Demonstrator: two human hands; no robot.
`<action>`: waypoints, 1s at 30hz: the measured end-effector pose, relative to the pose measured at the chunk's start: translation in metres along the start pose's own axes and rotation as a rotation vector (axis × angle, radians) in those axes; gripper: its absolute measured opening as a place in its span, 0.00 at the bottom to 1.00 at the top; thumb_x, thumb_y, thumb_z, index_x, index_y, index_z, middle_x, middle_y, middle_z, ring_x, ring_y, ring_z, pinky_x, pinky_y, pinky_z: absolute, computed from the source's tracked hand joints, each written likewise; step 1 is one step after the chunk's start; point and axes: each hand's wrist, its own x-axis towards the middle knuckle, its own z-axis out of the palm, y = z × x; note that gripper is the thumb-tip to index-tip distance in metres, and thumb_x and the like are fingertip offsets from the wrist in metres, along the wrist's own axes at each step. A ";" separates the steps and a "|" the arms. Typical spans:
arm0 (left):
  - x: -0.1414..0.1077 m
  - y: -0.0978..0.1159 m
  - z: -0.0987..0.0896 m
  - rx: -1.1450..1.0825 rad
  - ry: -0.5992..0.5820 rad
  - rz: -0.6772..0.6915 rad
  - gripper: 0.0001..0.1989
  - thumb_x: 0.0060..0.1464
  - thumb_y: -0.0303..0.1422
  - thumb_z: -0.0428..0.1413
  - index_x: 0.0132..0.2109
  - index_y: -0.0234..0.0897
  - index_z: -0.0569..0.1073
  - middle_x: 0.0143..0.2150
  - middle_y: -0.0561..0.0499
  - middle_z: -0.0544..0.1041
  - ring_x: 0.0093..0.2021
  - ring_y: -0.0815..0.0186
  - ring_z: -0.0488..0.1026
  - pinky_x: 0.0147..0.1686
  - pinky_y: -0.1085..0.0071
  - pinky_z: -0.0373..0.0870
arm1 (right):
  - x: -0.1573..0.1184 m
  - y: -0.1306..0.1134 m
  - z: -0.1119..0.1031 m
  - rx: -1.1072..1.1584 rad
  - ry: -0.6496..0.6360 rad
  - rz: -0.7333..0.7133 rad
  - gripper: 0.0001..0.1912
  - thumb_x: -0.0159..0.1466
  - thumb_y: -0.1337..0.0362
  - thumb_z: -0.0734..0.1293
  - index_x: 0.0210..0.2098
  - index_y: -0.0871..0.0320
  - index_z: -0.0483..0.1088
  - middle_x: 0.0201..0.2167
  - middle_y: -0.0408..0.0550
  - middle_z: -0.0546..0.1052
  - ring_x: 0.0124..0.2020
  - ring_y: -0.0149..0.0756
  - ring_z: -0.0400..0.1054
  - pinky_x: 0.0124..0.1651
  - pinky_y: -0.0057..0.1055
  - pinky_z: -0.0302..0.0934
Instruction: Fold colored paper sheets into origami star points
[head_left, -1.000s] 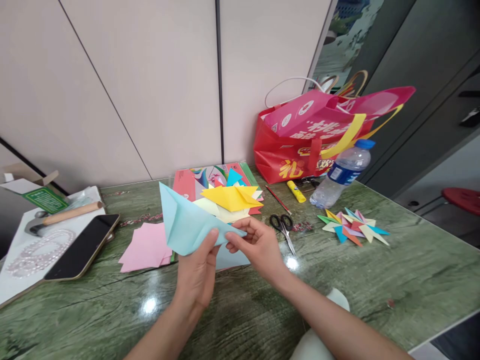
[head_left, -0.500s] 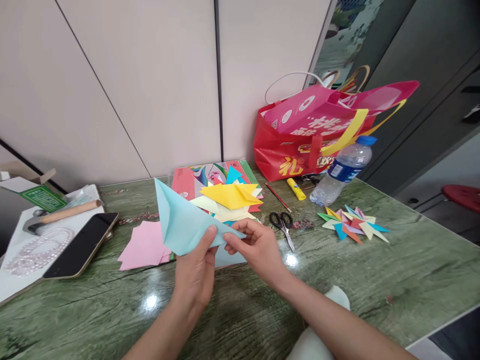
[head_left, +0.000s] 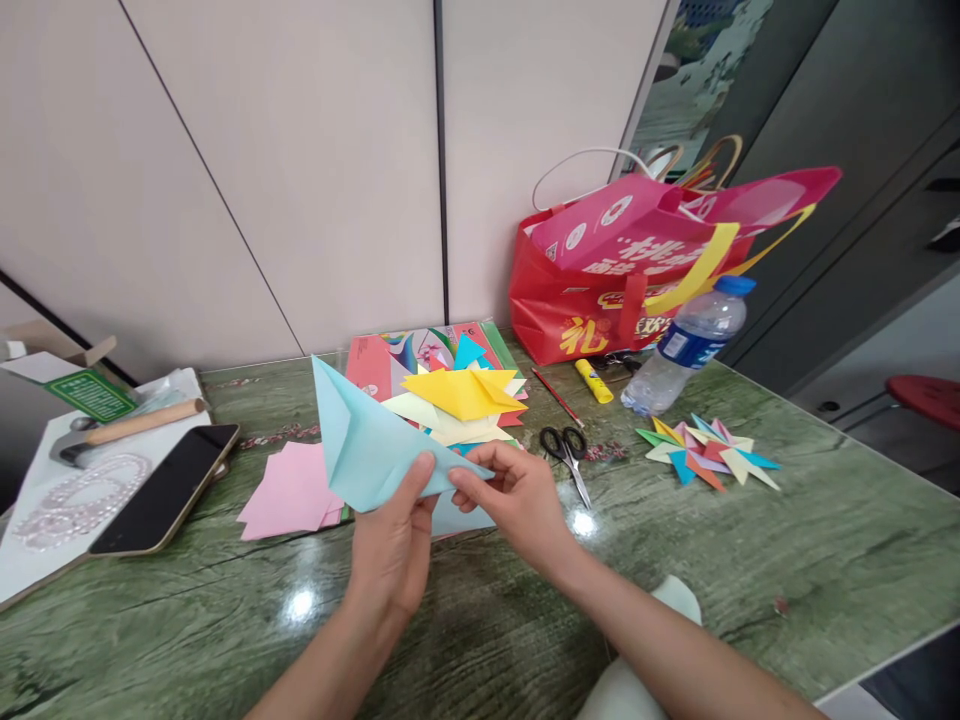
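Note:
A light-blue sheet of folded paper (head_left: 379, 450) is held up above the table, wide at its left end and narrowing to a point at the right. My left hand (head_left: 397, 540) grips its lower edge, thumb in front and fingers behind. The right tip is pinched between the thumb and fingers of my right hand (head_left: 517, 500). Behind it lies a pile of folded paper pieces, with a yellow one (head_left: 465, 392) on top. Pink paper squares (head_left: 289, 490) lie to the left, partly covered by the blue paper.
Scissors (head_left: 571, 462), a red pencil (head_left: 556, 396) and a yellow glue stick (head_left: 593, 381) lie right of the pile. Beyond are a water bottle (head_left: 688, 345), a red bag (head_left: 577, 290) and colourful paper stars (head_left: 709, 452). A phone (head_left: 169, 490) and a hammer (head_left: 127, 428) are at left.
Both hands keep the same hold on the blue paper, which has barely moved. The whole view has shifted very slightly.

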 end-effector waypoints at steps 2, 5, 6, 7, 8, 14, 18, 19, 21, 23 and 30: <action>0.000 0.000 0.000 0.002 -0.002 0.004 0.11 0.41 0.23 0.64 0.33 0.35 0.72 0.33 0.53 0.75 0.34 0.67 0.71 0.36 0.68 0.71 | 0.000 0.000 0.000 0.002 -0.003 0.001 0.10 0.51 0.59 0.71 0.24 0.59 0.69 0.18 0.41 0.72 0.20 0.30 0.69 0.25 0.27 0.68; 0.000 0.000 -0.001 -0.002 0.003 0.009 0.11 0.40 0.23 0.64 0.33 0.35 0.72 0.33 0.53 0.75 0.34 0.67 0.71 0.36 0.68 0.71 | -0.001 0.000 0.000 0.006 -0.001 -0.009 0.10 0.51 0.59 0.71 0.24 0.59 0.69 0.18 0.41 0.72 0.19 0.30 0.68 0.25 0.28 0.68; 0.000 0.000 -0.001 -0.003 0.007 0.006 0.10 0.40 0.23 0.64 0.33 0.35 0.72 0.33 0.53 0.75 0.34 0.67 0.71 0.36 0.68 0.71 | -0.001 0.000 0.000 0.007 0.003 -0.009 0.10 0.51 0.59 0.71 0.24 0.59 0.69 0.18 0.41 0.72 0.19 0.30 0.68 0.25 0.28 0.68; -0.001 0.000 -0.001 -0.004 0.012 0.003 0.10 0.40 0.23 0.64 0.32 0.34 0.72 0.33 0.53 0.75 0.33 0.67 0.71 0.35 0.68 0.71 | -0.001 0.000 0.000 0.008 0.010 -0.006 0.10 0.51 0.59 0.71 0.24 0.59 0.70 0.17 0.41 0.72 0.19 0.30 0.68 0.25 0.28 0.67; -0.001 0.001 -0.001 -0.005 0.014 0.000 0.10 0.40 0.23 0.64 0.32 0.34 0.72 0.32 0.53 0.75 0.33 0.67 0.72 0.35 0.68 0.71 | -0.001 -0.001 0.000 0.010 0.016 -0.001 0.10 0.51 0.59 0.71 0.24 0.59 0.70 0.17 0.41 0.73 0.19 0.30 0.68 0.25 0.28 0.67; -0.001 0.002 0.001 -0.009 -0.001 0.004 0.11 0.40 0.24 0.64 0.32 0.34 0.72 0.31 0.53 0.75 0.31 0.68 0.72 0.32 0.70 0.71 | -0.001 -0.002 0.001 0.042 0.033 0.042 0.11 0.49 0.59 0.72 0.24 0.60 0.71 0.16 0.41 0.73 0.17 0.29 0.67 0.23 0.27 0.66; 0.000 0.002 0.001 0.006 -0.010 0.010 0.10 0.40 0.24 0.64 0.32 0.34 0.72 0.31 0.53 0.75 0.31 0.68 0.72 0.31 0.71 0.72 | -0.002 -0.003 0.001 0.048 0.041 0.060 0.11 0.48 0.60 0.73 0.23 0.60 0.71 0.15 0.41 0.73 0.16 0.28 0.67 0.21 0.26 0.66; 0.000 0.002 0.001 0.008 -0.009 0.009 0.10 0.40 0.24 0.64 0.32 0.34 0.72 0.30 0.53 0.75 0.30 0.68 0.72 0.31 0.70 0.73 | -0.002 -0.003 0.001 0.049 0.045 0.065 0.11 0.48 0.59 0.73 0.22 0.60 0.71 0.15 0.41 0.73 0.16 0.28 0.66 0.21 0.26 0.66; 0.000 0.001 0.001 0.009 -0.004 0.004 0.10 0.40 0.24 0.64 0.32 0.34 0.72 0.30 0.53 0.75 0.29 0.68 0.72 0.29 0.71 0.73 | -0.002 -0.004 0.001 0.057 0.052 0.071 0.11 0.47 0.59 0.73 0.22 0.60 0.71 0.15 0.41 0.73 0.15 0.28 0.66 0.20 0.26 0.66; 0.001 0.002 0.000 0.009 0.000 -0.001 0.10 0.41 0.24 0.64 0.33 0.33 0.72 0.31 0.53 0.76 0.29 0.68 0.73 0.29 0.71 0.74 | -0.002 -0.003 0.001 0.075 0.043 0.075 0.12 0.47 0.59 0.73 0.22 0.60 0.70 0.15 0.41 0.73 0.15 0.28 0.67 0.20 0.25 0.66; 0.010 0.012 0.000 -0.017 -0.023 0.067 0.09 0.44 0.24 0.62 0.36 0.34 0.74 0.34 0.51 0.78 0.36 0.64 0.75 0.34 0.68 0.76 | 0.002 -0.002 -0.001 0.191 -0.072 0.116 0.13 0.48 0.59 0.72 0.28 0.60 0.71 0.20 0.43 0.77 0.21 0.32 0.73 0.23 0.27 0.68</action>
